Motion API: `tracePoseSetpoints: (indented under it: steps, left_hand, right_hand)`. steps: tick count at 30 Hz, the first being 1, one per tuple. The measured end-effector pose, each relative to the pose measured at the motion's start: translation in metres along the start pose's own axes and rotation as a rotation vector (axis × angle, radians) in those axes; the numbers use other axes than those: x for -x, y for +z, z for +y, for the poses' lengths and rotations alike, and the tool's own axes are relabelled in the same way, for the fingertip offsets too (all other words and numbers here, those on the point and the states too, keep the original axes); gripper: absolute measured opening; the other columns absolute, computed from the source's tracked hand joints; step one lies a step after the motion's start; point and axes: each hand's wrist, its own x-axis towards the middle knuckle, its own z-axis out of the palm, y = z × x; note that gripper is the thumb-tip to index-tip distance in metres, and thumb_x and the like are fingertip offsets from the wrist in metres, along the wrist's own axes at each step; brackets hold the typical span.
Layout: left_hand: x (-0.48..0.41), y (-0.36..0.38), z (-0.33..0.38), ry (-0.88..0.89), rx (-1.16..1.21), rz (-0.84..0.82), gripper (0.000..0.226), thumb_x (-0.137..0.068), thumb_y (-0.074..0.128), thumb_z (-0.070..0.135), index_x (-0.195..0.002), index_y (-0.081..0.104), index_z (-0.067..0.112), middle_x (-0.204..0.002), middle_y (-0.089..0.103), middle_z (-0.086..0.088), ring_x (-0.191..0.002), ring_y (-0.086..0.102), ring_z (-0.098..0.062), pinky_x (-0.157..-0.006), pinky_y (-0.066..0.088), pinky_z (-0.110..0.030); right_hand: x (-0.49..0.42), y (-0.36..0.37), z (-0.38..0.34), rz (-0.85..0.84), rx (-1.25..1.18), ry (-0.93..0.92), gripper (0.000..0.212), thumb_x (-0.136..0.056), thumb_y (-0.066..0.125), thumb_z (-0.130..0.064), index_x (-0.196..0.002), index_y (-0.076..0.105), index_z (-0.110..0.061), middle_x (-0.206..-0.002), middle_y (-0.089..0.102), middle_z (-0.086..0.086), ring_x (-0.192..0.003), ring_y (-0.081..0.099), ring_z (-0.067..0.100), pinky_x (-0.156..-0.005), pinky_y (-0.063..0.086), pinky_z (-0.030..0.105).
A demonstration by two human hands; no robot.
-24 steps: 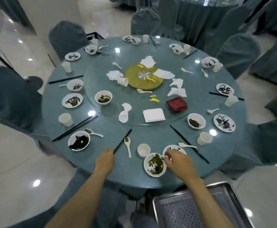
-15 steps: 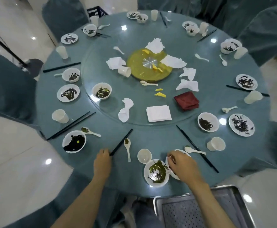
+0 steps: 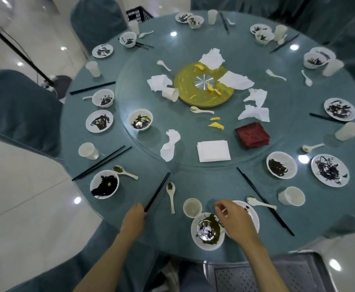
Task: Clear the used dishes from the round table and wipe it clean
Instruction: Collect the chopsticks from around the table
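Note:
The round teal table (image 3: 204,186) holds several used white bowls, plates, cups, spoons and black chopsticks. At the near edge my left hand (image 3: 133,218) grips the near end of a pair of black chopsticks (image 3: 157,192). Beside them lie a white spoon (image 3: 171,197) and a small cup (image 3: 192,207). My right hand (image 3: 235,221) hovers over the left part of a small white plate (image 3: 253,216), fingers loosely curled with nothing seen in them. A bowl (image 3: 207,230) with green leftovers sits just left of that hand.
A glass turntable (image 3: 142,144) carries crumpled napkins, a red cloth (image 3: 252,134), a folded white napkin stack (image 3: 213,150), a tipped cup and a yellow disc (image 3: 204,85). A perforated metal tray (image 3: 277,275) stands below the table's near edge. Covered chairs ring the table.
My view has moved closer over the table. My right hand has lifted from the small plate's rim and shifted left toward the cup. My left hand stays at the chopsticks' near end.

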Motion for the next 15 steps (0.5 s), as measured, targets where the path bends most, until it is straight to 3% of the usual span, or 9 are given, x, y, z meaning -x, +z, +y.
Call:
tracePoseSetpoints:
  steps: [3, 7, 11, 15]
  left_hand:
    - [0.025, -0.013, -0.004, 0.005, 0.131, 0.097, 0.022, -0.105, 0.056, 0.021, -0.087, 0.043, 0.016, -0.095, 0.057, -0.005, -0.082, 0.053, -0.02, -0.068, 0.033, -0.029]
    - [0.045, -0.043, 0.027, 0.052, 0.34, 0.115, 0.025, -0.102, 0.062, 0.023, -0.081, 0.047, 0.023, -0.083, 0.057, 0.005, -0.074, 0.051, -0.005, -0.06, 0.036, -0.017]
    - [0.058, -0.061, 0.079, 0.204, 0.466, 0.048, 0.023, -0.1, 0.066, 0.021, -0.082, 0.051, 0.025, -0.078, 0.059, 0.005, -0.069, 0.052, -0.005, -0.062, 0.041, -0.016]
    - [0.07, -0.064, 0.124, 0.343, 0.473, -0.05, 0.019, -0.1, 0.065, 0.018, -0.084, 0.055, 0.019, -0.075, 0.057, 0.002, -0.064, 0.047, -0.005, -0.061, 0.04, -0.017]
  right_hand:
    - [0.003, 0.006, -0.013, -0.021, -0.105, -0.001, 0.011, -0.101, 0.062, -0.032, -0.109, 0.07, -0.031, -0.102, 0.07, -0.018, -0.091, 0.064, 0.002, -0.081, 0.052, 0.022]
    - [0.002, 0.012, -0.044, -0.134, -0.391, 0.024, 0.015, -0.099, 0.067, -0.034, -0.112, 0.072, -0.036, -0.107, 0.072, -0.021, -0.1, 0.066, -0.003, -0.083, 0.052, 0.014]
    - [0.005, 0.009, -0.073, -0.204, -0.778, 0.096, 0.023, -0.095, 0.073, -0.03, -0.117, 0.073, -0.026, -0.106, 0.078, 0.0, -0.096, 0.074, 0.014, -0.077, 0.059, 0.026]
    - [0.019, -0.007, -0.076, -0.084, -0.967, 0.115, 0.023, -0.092, 0.077, -0.02, -0.113, 0.074, -0.013, -0.101, 0.079, 0.008, -0.091, 0.076, 0.022, -0.078, 0.061, 0.03]
